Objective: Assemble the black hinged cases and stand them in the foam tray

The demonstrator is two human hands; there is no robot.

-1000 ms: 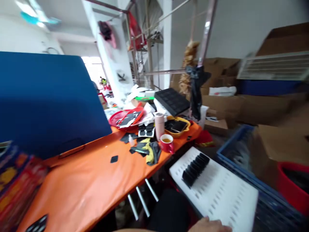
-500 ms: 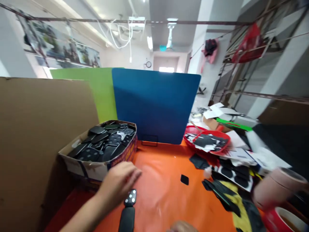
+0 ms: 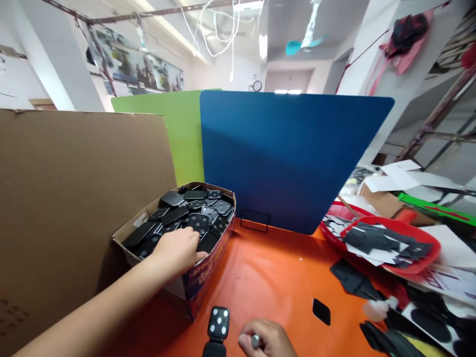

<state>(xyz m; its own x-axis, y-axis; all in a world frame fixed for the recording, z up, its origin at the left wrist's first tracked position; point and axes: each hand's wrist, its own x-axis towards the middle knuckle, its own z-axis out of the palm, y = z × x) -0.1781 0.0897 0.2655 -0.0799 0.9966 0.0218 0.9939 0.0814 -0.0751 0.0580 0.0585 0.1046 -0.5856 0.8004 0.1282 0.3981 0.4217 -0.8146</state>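
Observation:
My left hand (image 3: 178, 251) reaches over the near rim of a cardboard box (image 3: 203, 287) heaped with black folding cases. Its thumb stands apart from the fingers, whose tips are partly hidden among the cases (image 3: 174, 214); no case is seen in its grasp. At the lower middle my right hand (image 3: 269, 338) is closed around a small rod-like thing with a round silver end (image 3: 255, 340); the rest of it is hidden in the fist. Left of that hand, an unfolded black case (image 3: 218, 322) with white dots on its upper half lies on the orange tabletop (image 3: 267, 277).
A black rounded square piece (image 3: 322, 311) lies to the right. Beyond are red baskets (image 3: 390, 243) of black and white scraps, a small bottle (image 3: 379, 308) and papers. A blue panel (image 3: 282, 158) stands at the back, a cardboard sheet (image 3: 82, 198) on the left.
My left hand has moved from above the table beside the box onto the cases inside it. More of my right hand shows. The view has turned left and tilted down.

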